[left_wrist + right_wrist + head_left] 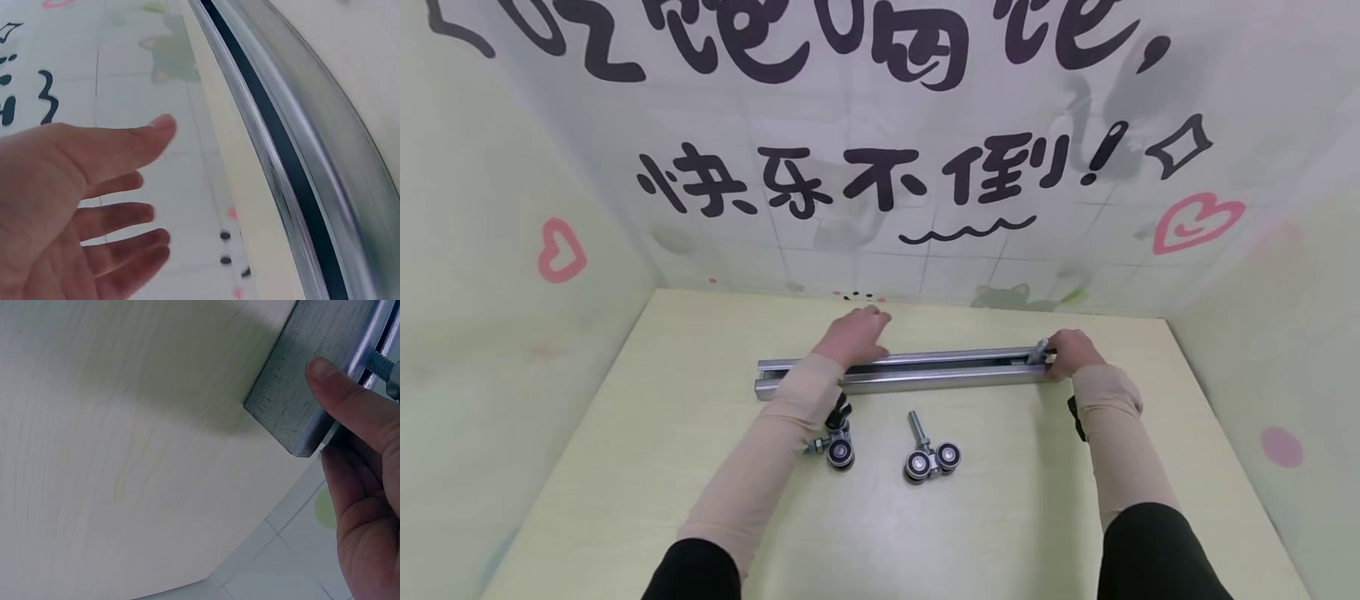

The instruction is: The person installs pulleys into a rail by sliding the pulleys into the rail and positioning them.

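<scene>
A silver metal rail (940,381) with a slot along its top lies crosswise on the table. At its right end my right hand (1073,352) grips it, thumb on the near wall and fingers round the far side. Close to that thumb, a threaded bolt (1039,350) with a nut sticks up from the slot; whatever sits below it inside the rail is hidden. My left hand (854,335) hovers beyond the rail's left half, its fingers extended and holding nothing. In the left wrist view, a gap separates it from the rail (312,162).
Two roller trolleys with threaded bolts lie on the pale wooden table (1000,533), nearer than the rail. One trolley (934,461) is in the middle; the other (839,450) is partly covered by the left wrist. Printed walls (880,267) enclose the back and sides.
</scene>
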Action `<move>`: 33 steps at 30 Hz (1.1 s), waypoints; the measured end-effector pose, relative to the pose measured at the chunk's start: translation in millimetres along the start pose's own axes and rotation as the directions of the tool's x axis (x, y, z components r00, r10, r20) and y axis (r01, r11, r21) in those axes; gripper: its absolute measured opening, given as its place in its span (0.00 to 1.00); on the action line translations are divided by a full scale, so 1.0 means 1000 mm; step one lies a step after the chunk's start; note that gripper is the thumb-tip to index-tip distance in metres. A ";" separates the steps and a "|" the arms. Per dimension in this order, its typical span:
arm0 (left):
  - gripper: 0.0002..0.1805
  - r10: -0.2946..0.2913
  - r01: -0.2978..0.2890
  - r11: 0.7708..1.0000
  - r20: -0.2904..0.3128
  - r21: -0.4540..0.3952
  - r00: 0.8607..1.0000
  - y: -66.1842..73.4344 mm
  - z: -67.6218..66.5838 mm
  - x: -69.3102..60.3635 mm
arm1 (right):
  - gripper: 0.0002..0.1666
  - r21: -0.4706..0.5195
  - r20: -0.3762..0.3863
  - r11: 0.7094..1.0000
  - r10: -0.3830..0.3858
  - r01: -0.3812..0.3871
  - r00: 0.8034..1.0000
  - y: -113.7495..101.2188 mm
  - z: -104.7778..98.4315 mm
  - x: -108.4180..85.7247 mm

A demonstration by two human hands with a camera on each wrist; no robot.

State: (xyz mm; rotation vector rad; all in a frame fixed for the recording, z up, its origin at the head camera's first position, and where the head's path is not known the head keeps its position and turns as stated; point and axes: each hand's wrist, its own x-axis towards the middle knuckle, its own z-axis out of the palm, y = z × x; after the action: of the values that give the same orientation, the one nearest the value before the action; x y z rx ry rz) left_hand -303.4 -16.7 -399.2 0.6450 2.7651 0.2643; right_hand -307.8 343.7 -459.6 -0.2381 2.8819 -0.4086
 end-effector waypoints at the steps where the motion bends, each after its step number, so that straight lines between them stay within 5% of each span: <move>1: 0.33 0.016 -0.016 1.000 -0.010 0.007 1.000 0.007 0.001 0.006 | 0.25 -0.001 -0.007 1.000 0.001 -0.001 1.000 0.000 0.000 -0.001; 17: 0.27 0.262 -0.258 0.964 -0.069 0.063 0.963 0.109 0.012 0.069 | 0.23 -0.005 -0.001 1.000 0.028 -0.028 1.000 0.005 -0.001 -0.003; 33: 0.16 0.341 -0.338 0.940 -0.068 0.049 0.938 0.165 0.028 0.101 | 0.21 0.010 -0.029 1.000 -0.003 0.003 1.000 0.004 -0.001 0.002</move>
State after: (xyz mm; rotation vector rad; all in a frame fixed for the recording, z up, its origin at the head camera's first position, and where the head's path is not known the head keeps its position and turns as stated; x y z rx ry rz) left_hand -314.5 178.3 -409.6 1.1472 2.7204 0.3160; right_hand -310.3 347.0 -460.5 -0.2372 2.9079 -0.4301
